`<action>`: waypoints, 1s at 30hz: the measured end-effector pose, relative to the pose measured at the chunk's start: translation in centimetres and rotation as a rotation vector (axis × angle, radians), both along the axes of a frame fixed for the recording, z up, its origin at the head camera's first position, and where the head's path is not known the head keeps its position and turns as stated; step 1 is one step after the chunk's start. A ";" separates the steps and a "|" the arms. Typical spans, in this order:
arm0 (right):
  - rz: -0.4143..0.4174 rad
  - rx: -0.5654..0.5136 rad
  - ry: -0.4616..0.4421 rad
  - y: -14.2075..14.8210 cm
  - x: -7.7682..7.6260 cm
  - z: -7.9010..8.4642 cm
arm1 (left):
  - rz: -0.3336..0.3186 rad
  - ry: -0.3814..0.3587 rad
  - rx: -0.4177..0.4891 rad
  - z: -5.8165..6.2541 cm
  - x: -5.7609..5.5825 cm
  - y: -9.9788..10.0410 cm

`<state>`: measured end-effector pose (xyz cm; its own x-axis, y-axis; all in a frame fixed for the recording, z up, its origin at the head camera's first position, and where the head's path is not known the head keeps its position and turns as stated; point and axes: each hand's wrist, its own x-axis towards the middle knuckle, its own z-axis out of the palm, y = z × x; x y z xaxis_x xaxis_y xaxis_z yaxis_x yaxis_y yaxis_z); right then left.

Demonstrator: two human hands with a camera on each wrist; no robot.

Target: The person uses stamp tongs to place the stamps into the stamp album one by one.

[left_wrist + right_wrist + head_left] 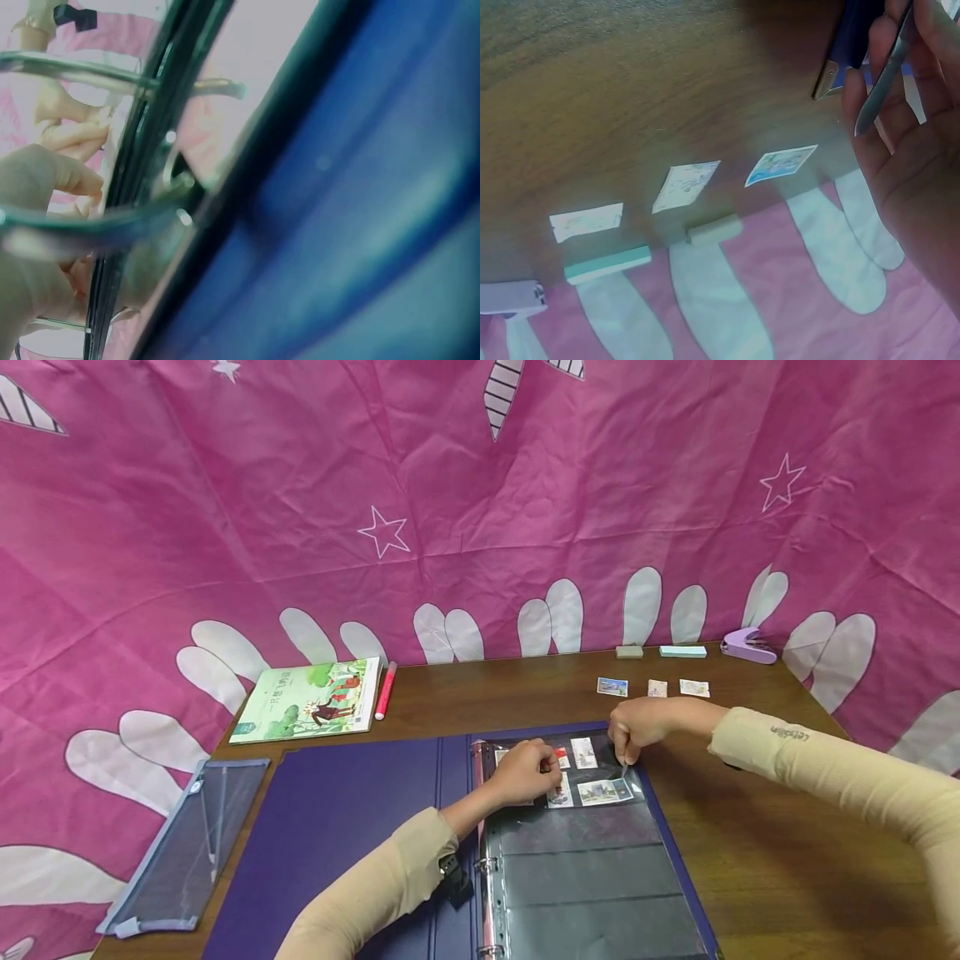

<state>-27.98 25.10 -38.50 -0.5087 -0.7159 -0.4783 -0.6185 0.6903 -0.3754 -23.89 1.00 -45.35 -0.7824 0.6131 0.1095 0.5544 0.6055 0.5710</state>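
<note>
A dark blue ring binder lies spread flat, a black pocket page on its rings. Stamps sit in the page's top row, among them a landscape stamp and a pale upright stamp. My right hand pinches metal tweezers, whose tip is right at the landscape stamp's upper right corner. Bent fingers of my left hand rest over the left stamps and partly cover them; I cannot tell whether they grip the pocket's film. Binder rings fill much of the left wrist view.
Three loose stamps, a blue one, a small one and a pale one, lie beyond the binder. Behind them are two erasers and a purple stapler. A booklet, red marker and zip pouch are leftward.
</note>
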 end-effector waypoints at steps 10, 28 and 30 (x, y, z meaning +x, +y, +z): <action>-0.134 -0.143 -0.060 1.4 0.5 -0.7 | 0.009 -0.029 -0.004 0.1 0.1 -0.1; -0.463 -0.363 0.395 5.3 1.3 -1.4 | -0.050 -0.026 -0.028 1.0 -0.2 0.0; -0.543 -0.338 0.457 5.4 1.4 -1.6 | -0.065 -0.034 -0.040 1.0 -0.1 -0.1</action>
